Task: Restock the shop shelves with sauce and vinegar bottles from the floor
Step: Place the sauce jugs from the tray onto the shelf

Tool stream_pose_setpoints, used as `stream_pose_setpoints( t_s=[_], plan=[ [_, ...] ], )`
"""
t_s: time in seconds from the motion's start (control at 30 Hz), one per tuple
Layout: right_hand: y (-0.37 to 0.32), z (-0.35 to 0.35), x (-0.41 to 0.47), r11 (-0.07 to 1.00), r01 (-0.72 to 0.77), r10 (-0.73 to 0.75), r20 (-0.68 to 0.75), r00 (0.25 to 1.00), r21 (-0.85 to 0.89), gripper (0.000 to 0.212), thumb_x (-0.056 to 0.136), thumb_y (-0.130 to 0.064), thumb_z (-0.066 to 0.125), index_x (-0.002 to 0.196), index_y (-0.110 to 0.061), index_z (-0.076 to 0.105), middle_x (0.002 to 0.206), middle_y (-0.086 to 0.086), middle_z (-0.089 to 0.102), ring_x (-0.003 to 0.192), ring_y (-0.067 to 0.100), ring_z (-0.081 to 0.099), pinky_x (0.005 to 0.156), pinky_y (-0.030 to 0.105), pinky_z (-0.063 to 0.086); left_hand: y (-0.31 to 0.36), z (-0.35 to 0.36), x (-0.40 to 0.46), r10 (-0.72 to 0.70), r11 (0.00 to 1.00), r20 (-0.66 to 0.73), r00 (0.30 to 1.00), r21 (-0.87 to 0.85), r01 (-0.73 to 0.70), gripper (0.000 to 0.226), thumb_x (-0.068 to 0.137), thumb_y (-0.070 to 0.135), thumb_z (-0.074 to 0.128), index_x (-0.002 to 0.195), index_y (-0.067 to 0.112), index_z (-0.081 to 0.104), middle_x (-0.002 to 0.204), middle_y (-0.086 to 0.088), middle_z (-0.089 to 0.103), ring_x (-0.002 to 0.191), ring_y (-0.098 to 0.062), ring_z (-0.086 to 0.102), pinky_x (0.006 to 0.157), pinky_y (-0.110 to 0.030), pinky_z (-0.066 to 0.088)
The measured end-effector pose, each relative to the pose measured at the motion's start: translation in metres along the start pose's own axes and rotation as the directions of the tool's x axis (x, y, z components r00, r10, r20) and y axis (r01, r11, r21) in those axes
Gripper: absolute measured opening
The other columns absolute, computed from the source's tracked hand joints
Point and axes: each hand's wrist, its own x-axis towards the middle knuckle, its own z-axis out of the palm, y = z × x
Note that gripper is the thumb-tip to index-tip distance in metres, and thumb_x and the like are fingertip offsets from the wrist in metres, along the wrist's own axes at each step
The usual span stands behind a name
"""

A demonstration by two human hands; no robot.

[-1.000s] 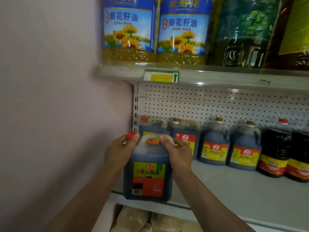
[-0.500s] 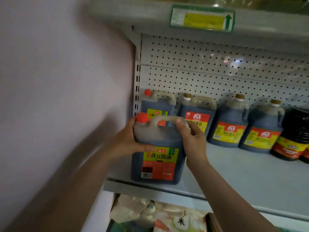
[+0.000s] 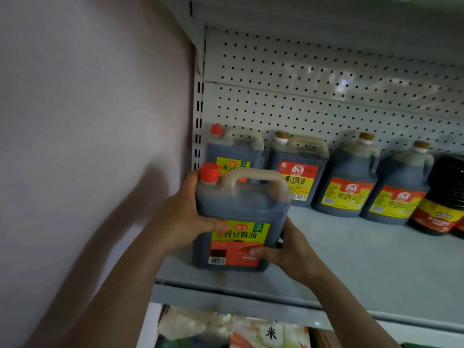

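Head view: soy sauce jug (image 3: 241, 219) on shelf (image 3: 351, 267) front-left, before matching red-capped jug (image 3: 234, 150); left hand (image 3: 184, 217) gripping shoulder, right hand (image 3: 288, 249) gripping lower corner; best slid straight back, label forward, without knocking rear row.

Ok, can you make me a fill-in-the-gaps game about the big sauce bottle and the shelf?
1. The cap on the held jug is ____.
2. The left hand and right hand both grip the ____.
3. The held jug stands near the ____ edge of the shelf.
4. The panel behind the back-row jugs is full of little ____.

Missing words: red; jug; front; holes
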Motion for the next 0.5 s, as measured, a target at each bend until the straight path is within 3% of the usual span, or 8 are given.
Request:
stream_pose_setpoints(
  t_s=[0.07,0.13,0.2,0.27,0.37,0.5],
  plan=[
    [0.005,0.004,0.021,1.0,0.011,-0.012,-0.028,1.0,-0.013,0.083,0.06,-0.039,0.094,0.131,-0.027,0.053,0.119,-0.009,0.07,0.109,0.008,0.067,0.087,0.032,0.058,-0.003,-0.004,0.021,-0.038,0.999,0.018,0.999,-0.01,0.038,0.105,0.038,0.047,0.093,0.125,0.059,0.036,0.117,0.012,0.062,0.107,-0.021,0.066,0.082,-0.051,0.059],
    [0.007,0.007,0.042,0.999,0.01,-0.012,-0.046,0.999,-0.031,0.088,0.059,-0.045,0.095,0.134,-0.026,0.051,0.122,-0.01,0.069,0.112,0.009,0.066,0.092,0.038,0.058,-0.003,-0.009,0.044,-0.063,0.998,0.045,0.997,-0.021,0.064,0.106,0.054,0.027,0.097,0.136,0.046,0.034,0.121,0.007,0.06,0.108,-0.023,0.065,0.07,-0.041,0.059],
    [0.008,0.009,0.065,0.999,-0.005,0.001,-0.072,0.997,-0.051,0.088,0.063,-0.041,0.093,0.137,-0.024,0.049,0.124,-0.01,0.068,0.113,0.009,0.065,0.095,0.04,0.057,-0.002,-0.013,0.066,-0.074,0.996,0.055,0.996,-0.044,0.076,0.101,0.066,0.009,0.091,0.143,0.04,0.032,0.117,0.011,0.058,0.102,-0.016,0.064,0.051,-0.026,0.053],
    [0.01,0.011,0.088,0.996,-0.014,0.005,-0.103,0.995,-0.084,0.084,0.066,-0.036,0.093,0.137,-0.02,0.05,0.123,-0.007,0.068,0.111,0.012,0.065,0.095,0.043,0.056,-0.002,-0.015,0.086,-0.091,0.995,0.054,0.994,-0.046,0.093,0.099,0.071,0.004,0.087,0.144,0.039,0.031,0.112,0.019,0.055,0.096,-0.009,0.061,0.047,-0.027,0.049],
    [0.014,0.012,0.114,0.99,-0.037,0.018,-0.136,0.991,-0.134,0.081,0.065,-0.04,0.093,0.133,-0.019,0.053,0.121,-0.005,0.07,0.108,0.016,0.066,0.093,0.046,0.057,-0.007,-0.017,0.112,-0.151,0.985,0.071,0.986,-0.075,0.156,0.098,0.072,0.005,0.087,0.144,0.041,0.032,0.116,0.02,0.055,0.11,-0.018,0.056,0.068,-0.041,0.052],
    [0.012,0.012,0.132,0.981,-0.035,0.002,-0.169,0.986,-0.193,0.078,0.066,-0.042,0.091,0.131,-0.017,0.055,0.121,-0.002,0.07,0.108,0.019,0.066,0.091,0.043,0.057,-0.011,-0.02,0.133,-0.189,0.977,0.1,0.977,-0.081,0.197,0.104,0.069,0.007,0.088,0.146,0.044,0.03,0.138,0.011,0.05,0.128,-0.028,0.048,0.089,-0.063,0.047]
  ],
)
